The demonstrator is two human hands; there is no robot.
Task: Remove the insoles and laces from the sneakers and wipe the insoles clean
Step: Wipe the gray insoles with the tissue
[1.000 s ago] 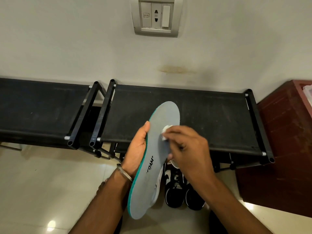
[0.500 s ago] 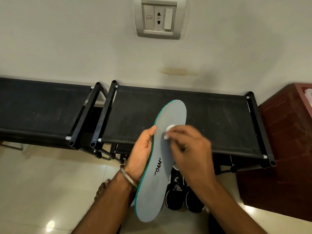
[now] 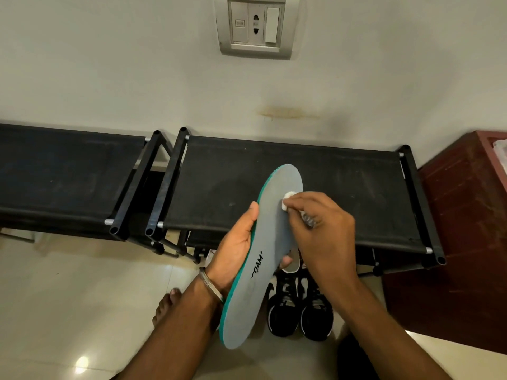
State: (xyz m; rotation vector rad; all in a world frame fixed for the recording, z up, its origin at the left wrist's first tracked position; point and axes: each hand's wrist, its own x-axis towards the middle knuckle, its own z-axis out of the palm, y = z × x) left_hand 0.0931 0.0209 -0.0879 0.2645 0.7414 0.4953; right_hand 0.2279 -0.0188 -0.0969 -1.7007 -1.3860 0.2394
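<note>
One insole [image 3: 264,250] is out and held in the air above the sneakers [image 3: 300,308] on the floor, gripped by the left hand [image 3: 236,248]. A white wipe [image 3: 288,200] is pinched against its forepart by the right hand [image 3: 321,231]. Wiping is judged under way; lace removal cannot be confirmed.

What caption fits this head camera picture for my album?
Left hand holds a grey insole while right hand wipes it with a white wad.

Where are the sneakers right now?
In the head view, the sneakers stand side by side on the floor, lower centre-right, before the black rack and beneath the right hand.
</note>
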